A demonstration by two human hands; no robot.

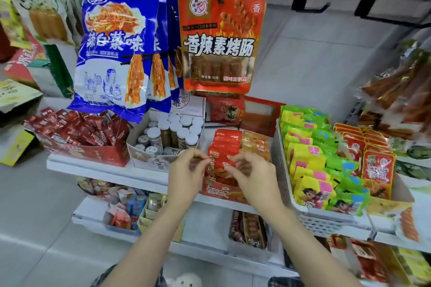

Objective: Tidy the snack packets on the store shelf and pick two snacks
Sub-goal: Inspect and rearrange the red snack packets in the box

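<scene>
Premises: a retail shop, snack aisle. I stand facing white tiered shelving (112, 171) stocked with goods in open display cartons. At 12 o'clock, black peg hooks (305, 1) carry hanging stock: blue packets (112, 49) in a row and a red packet (221, 42) printed with product name and net weight. At 3 o'clock, a white plastic basket (279, 170) holds filed yellow and green sachets (312, 158). At 10 o'clock, a red carton (93, 154) of sachets; beside it, a box of white-capped jars (172, 133). Further packets fill the lower shelf at 6 o'clock.
</scene>
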